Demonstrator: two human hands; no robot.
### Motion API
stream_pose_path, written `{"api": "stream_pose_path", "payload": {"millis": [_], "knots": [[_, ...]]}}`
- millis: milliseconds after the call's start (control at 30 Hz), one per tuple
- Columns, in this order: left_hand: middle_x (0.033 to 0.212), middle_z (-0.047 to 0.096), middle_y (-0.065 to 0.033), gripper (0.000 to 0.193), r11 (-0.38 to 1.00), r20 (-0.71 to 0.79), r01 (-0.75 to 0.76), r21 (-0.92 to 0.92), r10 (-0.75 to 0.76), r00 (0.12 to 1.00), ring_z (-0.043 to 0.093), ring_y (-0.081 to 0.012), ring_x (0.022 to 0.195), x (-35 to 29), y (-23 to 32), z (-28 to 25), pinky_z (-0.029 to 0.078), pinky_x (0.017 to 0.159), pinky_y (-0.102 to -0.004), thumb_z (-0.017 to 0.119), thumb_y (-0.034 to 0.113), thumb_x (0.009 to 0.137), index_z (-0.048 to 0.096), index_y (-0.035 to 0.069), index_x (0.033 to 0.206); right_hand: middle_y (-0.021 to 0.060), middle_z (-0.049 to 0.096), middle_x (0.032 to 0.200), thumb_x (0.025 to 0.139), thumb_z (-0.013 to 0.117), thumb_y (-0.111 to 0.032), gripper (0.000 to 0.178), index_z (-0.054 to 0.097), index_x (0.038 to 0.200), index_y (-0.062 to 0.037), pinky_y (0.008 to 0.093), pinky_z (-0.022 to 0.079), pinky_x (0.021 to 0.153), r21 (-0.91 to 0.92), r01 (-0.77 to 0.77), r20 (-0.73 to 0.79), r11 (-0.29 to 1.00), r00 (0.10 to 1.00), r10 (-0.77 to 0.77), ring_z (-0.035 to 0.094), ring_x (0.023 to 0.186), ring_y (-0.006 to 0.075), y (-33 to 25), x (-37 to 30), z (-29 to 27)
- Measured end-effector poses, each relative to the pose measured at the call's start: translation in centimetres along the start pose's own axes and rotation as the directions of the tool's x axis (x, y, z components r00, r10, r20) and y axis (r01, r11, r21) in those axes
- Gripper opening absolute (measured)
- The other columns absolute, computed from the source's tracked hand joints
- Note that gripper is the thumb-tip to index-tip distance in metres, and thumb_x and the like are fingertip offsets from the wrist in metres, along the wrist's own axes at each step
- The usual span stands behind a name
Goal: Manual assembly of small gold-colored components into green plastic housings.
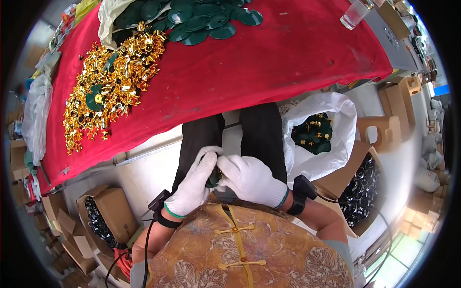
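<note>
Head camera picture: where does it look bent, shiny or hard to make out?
Head view: black corners and curved edges toward the rim; glints on the gold pieces and green discs; whitish glare on the floor at right; the dark green piece between left hand and right hand is mostly hidden.

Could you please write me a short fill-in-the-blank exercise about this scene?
1. The left hand and right hand, with a green piece between them, wear ____ gloves.
2. The cloth is coloured ____.
3. The heap of shiny pieces on the cloth is mostly ____ in colour.
4. The round-mouthed white bag with green and gold pieces inside is on the person's ____ side.

Missing words: white; red; gold; right
</note>
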State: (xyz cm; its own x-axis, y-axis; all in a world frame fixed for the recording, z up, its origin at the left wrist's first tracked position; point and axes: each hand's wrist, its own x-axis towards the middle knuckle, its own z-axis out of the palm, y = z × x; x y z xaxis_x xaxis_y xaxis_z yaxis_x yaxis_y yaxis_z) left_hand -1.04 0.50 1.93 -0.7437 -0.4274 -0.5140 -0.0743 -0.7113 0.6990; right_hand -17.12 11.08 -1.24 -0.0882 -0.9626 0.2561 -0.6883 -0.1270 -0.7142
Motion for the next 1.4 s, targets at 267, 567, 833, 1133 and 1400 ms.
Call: {"api": "stream_pose_path", "payload": {"millis": [267,567,833,1133,1400], "knots": [[0.105,0.052,-0.0108,0.036,0.626,0.098,-0.419,0.657,0.481,0.871,0.054,-0.0157,0.101,0.1,-2.5,-0.3,0.050,0.085,-0.0359,0.067,0.006,0.097,0.049,0.003,0.128,0.0131,0.067,0.088,0.103,0.063,-0.032,0.031,0.064,0.109,-0.0010,0.0357,0.058,0.054,0.357,-0.246,0.161,0.901,0.966,0.200,0.070,0.061,0.0257,-0.2,-0.2,0.4],[0.111,0.056,-0.0052,0.024,0.962,-0.098,-0.053,0.268,0.082,0.992,0.056,-0.0126,0.100,0.1,0.0,0.7,0.052,0.087,-0.0314,0.052,0.013,0.110,0.051,0.005,0.132,0.0179,0.067,0.090,0.102,0.065,-0.032,0.040,0.057,0.126,-0.0019,0.0437,0.057,0.062,0.144,-0.194,0.080,0.970,0.980,0.184,0.070,0.068,0.0351,-0.3,0.3,0.0],[0.120,0.059,-0.0122,0.026,0.987,0.031,-0.048,0.156,0.043,0.999,0.061,-0.0260,0.107,0.0,-0.9,-0.9,0.052,0.094,-0.0363,0.047,0.015,0.110,0.052,0.002,0.131,0.0181,0.066,0.092,0.098,0.068,-0.030,0.036,0.058,0.117,-0.0011,0.0432,0.057,0.061,-0.182,0.003,0.148,0.983,0.989,0.024,0.070,0.069,0.0358,-0.6,-1.1,0.9],[0.111,0.057,-0.0170,0.039,0.491,0.247,-0.441,0.751,0.410,0.878,0.061,-0.0269,0.093,0.4,-2.3,-0.9,0.052,0.088,-0.0409,0.068,0.003,0.095,0.048,0.001,0.129,0.0070,0.062,0.072,0.112,0.048,-0.031,0.039,0.064,0.102,0.0030,0.0319,0.055,0.045,0.572,-0.819,0.754,-0.042,0.505,0.421,0.068,0.050,0.0230,0.5,0.8,-0.6],[0.112,0.059,-0.0034,0.034,0.984,-0.044,-0.011,0.178,0.019,0.999,0.060,-0.0119,0.096,0.4,-1.7,-1.6,0.052,0.075,-0.0293,0.042,0.035,0.117,0.054,0.009,0.134,0.0169,0.063,0.086,0.101,0.066,-0.030,0.033,0.053,0.119,-0.0051,0.0435,0.055,0.056,-0.081,-0.069,0.189,0.994,0.978,0.084,0.070,0.069,0.0347,-0.2,-1.0,1.2]]}}
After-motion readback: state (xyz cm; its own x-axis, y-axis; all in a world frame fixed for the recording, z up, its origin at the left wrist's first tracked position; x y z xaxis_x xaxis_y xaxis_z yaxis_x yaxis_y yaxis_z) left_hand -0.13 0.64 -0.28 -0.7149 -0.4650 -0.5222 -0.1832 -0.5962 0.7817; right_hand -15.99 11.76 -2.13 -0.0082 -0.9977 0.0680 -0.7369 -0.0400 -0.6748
